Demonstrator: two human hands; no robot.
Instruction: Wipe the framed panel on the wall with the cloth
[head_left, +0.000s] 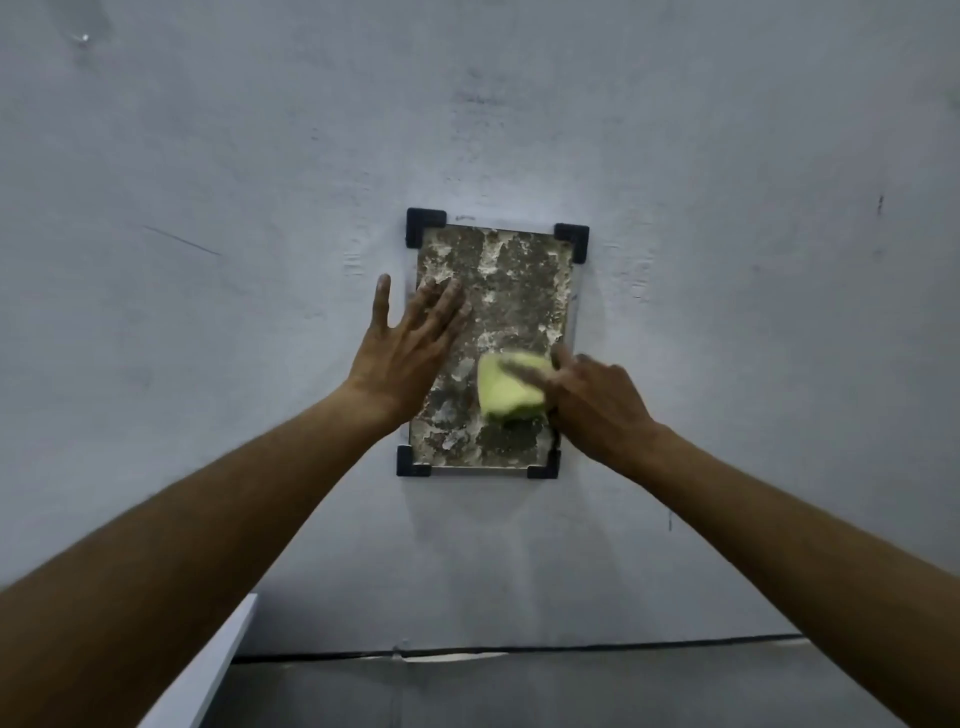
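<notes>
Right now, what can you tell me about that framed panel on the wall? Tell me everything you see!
The framed panel is an upright rectangle fixed flat on the grey wall, with a thin pale edge and black corner pieces. Its surface looks dark and mottled, with whitish patches all over. The left hand rests flat on its left side; the right hand holds a yellow-green cloth against its lower right.

Here's a bare, plain indoor room, and nothing tells whether it's a home or a workshop. A pale painted wall fills the view, scuffed and scratched. A grimy framed panel hangs on it in black corner brackets. Below lies a grey floor, with a dark line along the wall's foot and a white board edge at lower left.
</notes>
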